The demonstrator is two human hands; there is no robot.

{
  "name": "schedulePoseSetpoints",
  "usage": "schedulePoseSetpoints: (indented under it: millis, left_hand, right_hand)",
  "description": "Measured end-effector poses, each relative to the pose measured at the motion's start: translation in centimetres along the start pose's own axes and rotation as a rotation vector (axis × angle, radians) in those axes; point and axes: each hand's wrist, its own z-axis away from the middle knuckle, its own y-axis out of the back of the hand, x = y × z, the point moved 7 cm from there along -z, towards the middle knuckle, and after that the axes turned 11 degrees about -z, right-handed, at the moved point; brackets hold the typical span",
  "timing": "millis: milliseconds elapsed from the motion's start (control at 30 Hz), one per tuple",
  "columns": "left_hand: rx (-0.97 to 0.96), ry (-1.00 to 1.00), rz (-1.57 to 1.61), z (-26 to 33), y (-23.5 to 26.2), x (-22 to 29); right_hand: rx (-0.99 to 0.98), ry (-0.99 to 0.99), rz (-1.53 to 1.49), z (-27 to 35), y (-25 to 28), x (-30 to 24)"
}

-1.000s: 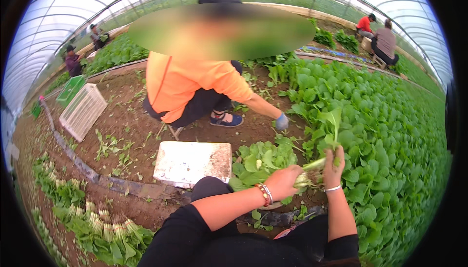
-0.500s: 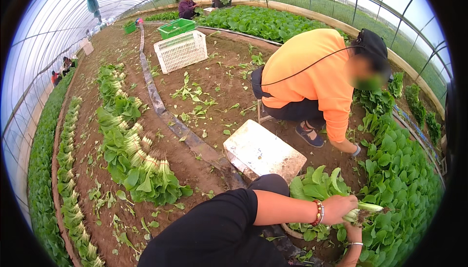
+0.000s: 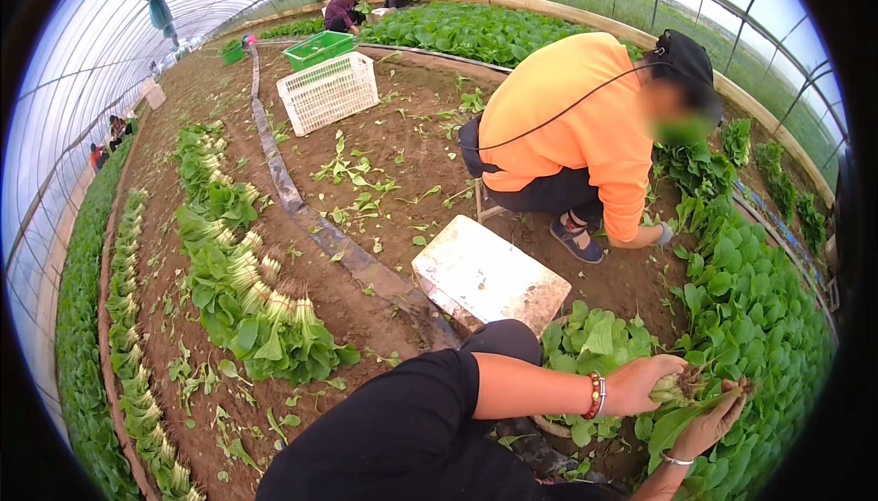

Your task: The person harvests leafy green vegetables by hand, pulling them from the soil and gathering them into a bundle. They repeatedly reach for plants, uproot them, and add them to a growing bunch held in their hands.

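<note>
My left hand (image 3: pixel 640 386), with a beaded bracelet at its wrist, is closed round a bunch of leafy greens (image 3: pixel 599 336). The bunch's leaves spread to the left over my knee side, and its pale stems and soil-covered roots stick out to the right. Just beside those roots, my right hand (image 3: pixel 709 430), wearing a thin bangle, grips a single leafy green (image 3: pixel 675 424) by its root end. Its broad leaf hangs below my fingers. Both hands are at the edge of the dense bed of growing greens (image 3: pixel 764 355).
A person in an orange top (image 3: pixel 567 117) crouches ahead on a stool beside the bed. Before my knees lies a dirty white foam box (image 3: pixel 489 268). Tied bunches (image 3: pixel 251 295) line the soil at left. Farther off stand a white crate (image 3: pixel 327 94) and a green crate (image 3: pixel 320 49).
My right hand has come up from beneath my left hand, rightward, now with a leafy green in it. The bunch in my left hand has turned. The co-worker's hand has drawn back from the bed.
</note>
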Motion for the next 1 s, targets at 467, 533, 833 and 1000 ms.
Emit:
schedulePoseSetpoints:
  millis: [467,533,833,1000]
  left_hand:
    - [0.046,0.014,0.224,-0.4,-3.1,-0.1]
    - [0.084,-0.016,0.204,-0.4,-3.1,0.1]
    - [-0.275,0.266,0.36,-0.7,-7.1,-3.0]
    - [-0.224,0.215,0.304,-0.1,-5.8,-2.5]
  right_hand:
    - [-0.285,-0.04,-0.323,4.8,-4.3,0.8]
    - [-0.264,-0.034,-0.315,5.1,-4.1,0.9]
    - [-0.087,-0.141,-0.238,5.5,-2.2,2.9]
    - [-0.312,-0.269,-0.18,5.8,-2.4,3.4]
